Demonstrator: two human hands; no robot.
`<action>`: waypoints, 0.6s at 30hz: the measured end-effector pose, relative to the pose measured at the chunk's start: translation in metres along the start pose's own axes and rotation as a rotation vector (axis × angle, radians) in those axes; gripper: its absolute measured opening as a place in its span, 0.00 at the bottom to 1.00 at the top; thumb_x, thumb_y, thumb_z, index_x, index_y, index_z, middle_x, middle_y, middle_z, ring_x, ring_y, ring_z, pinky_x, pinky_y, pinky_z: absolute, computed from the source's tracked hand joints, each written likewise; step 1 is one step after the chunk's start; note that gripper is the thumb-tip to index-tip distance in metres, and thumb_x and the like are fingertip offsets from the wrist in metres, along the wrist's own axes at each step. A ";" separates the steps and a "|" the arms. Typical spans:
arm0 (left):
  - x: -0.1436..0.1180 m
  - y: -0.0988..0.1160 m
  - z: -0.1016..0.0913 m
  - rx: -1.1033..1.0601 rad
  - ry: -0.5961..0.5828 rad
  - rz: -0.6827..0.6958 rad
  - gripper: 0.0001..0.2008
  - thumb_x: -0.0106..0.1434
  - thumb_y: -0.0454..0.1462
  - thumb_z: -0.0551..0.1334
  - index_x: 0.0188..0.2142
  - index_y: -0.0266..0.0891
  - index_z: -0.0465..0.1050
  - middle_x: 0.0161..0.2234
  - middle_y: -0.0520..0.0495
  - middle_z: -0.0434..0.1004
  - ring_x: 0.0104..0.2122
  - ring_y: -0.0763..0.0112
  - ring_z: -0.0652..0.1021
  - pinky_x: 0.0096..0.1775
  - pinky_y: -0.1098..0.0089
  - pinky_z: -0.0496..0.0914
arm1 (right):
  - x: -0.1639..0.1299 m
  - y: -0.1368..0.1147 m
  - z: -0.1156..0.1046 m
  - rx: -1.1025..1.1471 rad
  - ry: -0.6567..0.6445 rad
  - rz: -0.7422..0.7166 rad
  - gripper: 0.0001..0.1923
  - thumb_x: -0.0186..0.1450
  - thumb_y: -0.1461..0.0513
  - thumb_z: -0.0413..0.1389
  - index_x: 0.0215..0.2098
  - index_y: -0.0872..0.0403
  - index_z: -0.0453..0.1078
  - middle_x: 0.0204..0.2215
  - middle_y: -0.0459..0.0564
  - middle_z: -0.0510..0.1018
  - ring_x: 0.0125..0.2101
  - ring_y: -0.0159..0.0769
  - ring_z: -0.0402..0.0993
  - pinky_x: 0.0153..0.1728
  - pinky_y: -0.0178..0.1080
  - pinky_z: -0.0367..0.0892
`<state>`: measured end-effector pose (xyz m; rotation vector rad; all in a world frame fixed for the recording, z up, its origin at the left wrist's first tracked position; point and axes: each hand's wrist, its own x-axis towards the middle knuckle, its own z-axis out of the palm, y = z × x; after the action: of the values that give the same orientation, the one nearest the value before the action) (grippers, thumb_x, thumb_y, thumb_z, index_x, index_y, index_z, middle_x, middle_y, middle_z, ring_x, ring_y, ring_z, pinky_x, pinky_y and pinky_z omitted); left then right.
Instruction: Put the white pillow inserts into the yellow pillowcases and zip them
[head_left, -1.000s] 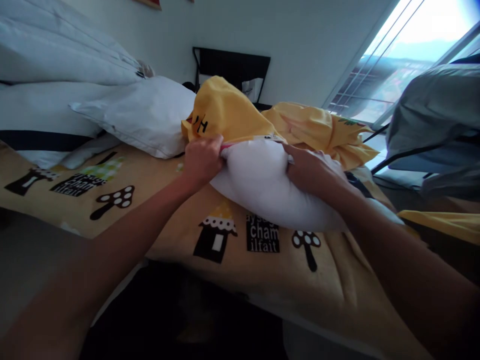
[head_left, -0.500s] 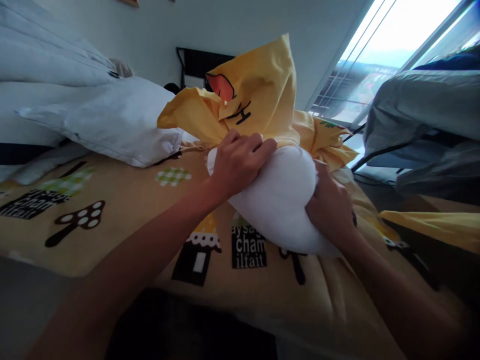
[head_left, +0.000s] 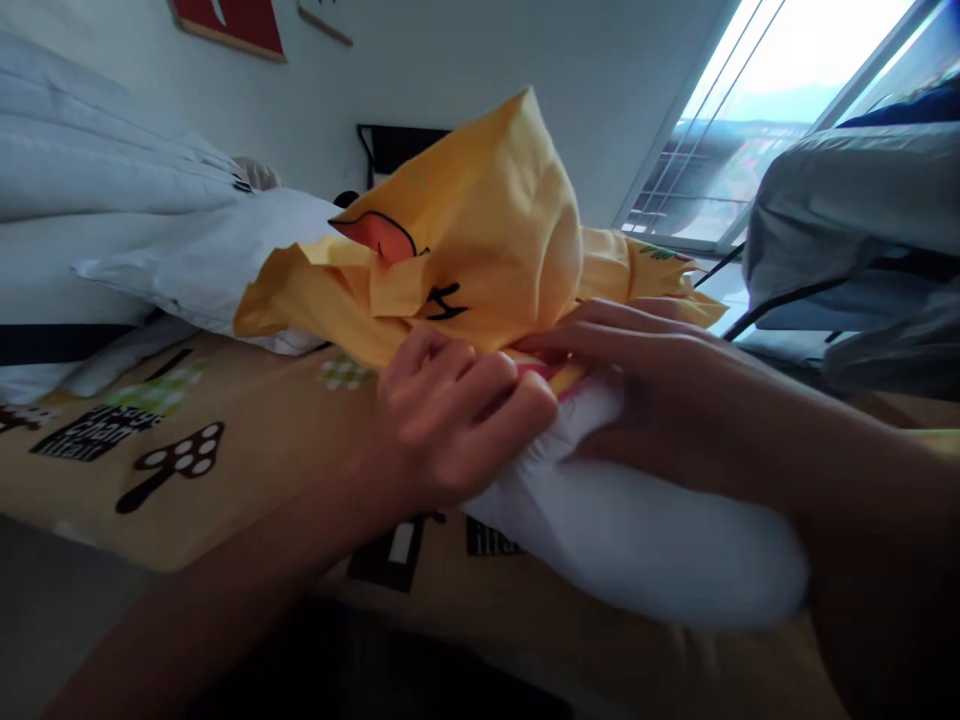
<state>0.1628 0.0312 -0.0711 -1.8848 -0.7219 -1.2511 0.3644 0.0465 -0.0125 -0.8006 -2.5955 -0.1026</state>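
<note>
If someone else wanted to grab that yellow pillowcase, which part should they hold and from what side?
Probably the hem of its open mouth, where the yellow pillowcase meets the white pillow. The left hand already pinches that edge and the right hand lies flat beside it. Come from the near side, over the pillow: the opening faces that way, while the far end stands bunched and loose, giving little to pull on.

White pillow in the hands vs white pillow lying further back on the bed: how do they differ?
The plump white pillow in the hands has its far end going into the yellow printed fabric cover; the flatter white pillow further back is bare. The near one is gripped by the left hand and touched by the right hand; the far one lies untouched. Both are white and rest on the yellow mushroom-print bedspread.
</note>
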 end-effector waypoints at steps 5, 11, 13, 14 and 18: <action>-0.008 -0.016 0.001 0.065 -0.156 -0.065 0.02 0.64 0.35 0.57 0.34 0.41 0.64 0.29 0.50 0.70 0.33 0.67 0.71 0.36 0.63 0.64 | 0.010 0.008 0.016 -0.059 0.115 0.128 0.15 0.54 0.64 0.54 0.40 0.51 0.69 0.35 0.47 0.76 0.35 0.37 0.71 0.34 0.38 0.63; -0.001 -0.039 -0.028 -0.256 -0.612 -0.280 0.12 0.57 0.37 0.60 0.41 0.39 0.68 0.42 0.45 0.71 0.45 0.60 0.69 0.46 0.58 0.63 | -0.009 0.019 0.016 -0.122 0.319 0.210 0.06 0.55 0.61 0.54 0.32 0.51 0.64 0.30 0.47 0.74 0.31 0.36 0.69 0.32 0.38 0.62; 0.000 -0.041 -0.033 -0.279 -0.712 -0.258 0.14 0.56 0.35 0.59 0.43 0.38 0.67 0.44 0.45 0.71 0.46 0.60 0.69 0.48 0.58 0.63 | -0.009 0.018 0.018 -0.133 0.331 0.224 0.06 0.55 0.61 0.54 0.32 0.50 0.64 0.31 0.48 0.74 0.32 0.37 0.70 0.33 0.38 0.62; -0.001 -0.041 -0.032 -0.255 -0.725 -0.236 0.14 0.57 0.34 0.58 0.44 0.38 0.67 0.44 0.44 0.71 0.47 0.60 0.69 0.48 0.58 0.62 | -0.008 0.016 0.019 -0.139 0.335 0.234 0.07 0.55 0.61 0.55 0.33 0.50 0.64 0.31 0.48 0.74 0.33 0.37 0.70 0.33 0.38 0.62; -0.016 -0.039 -0.005 0.023 -0.506 -0.104 0.07 0.62 0.29 0.53 0.38 0.36 0.68 0.37 0.43 0.75 0.39 0.62 0.72 0.42 0.60 0.62 | -0.003 0.009 0.026 -0.160 0.356 0.283 0.07 0.54 0.62 0.56 0.32 0.50 0.64 0.32 0.47 0.75 0.34 0.38 0.71 0.34 0.38 0.61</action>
<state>0.1245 0.0482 -0.0743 -2.1916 -1.1013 -0.8183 0.3621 0.0569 -0.0378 -1.0890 -2.1393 -0.3400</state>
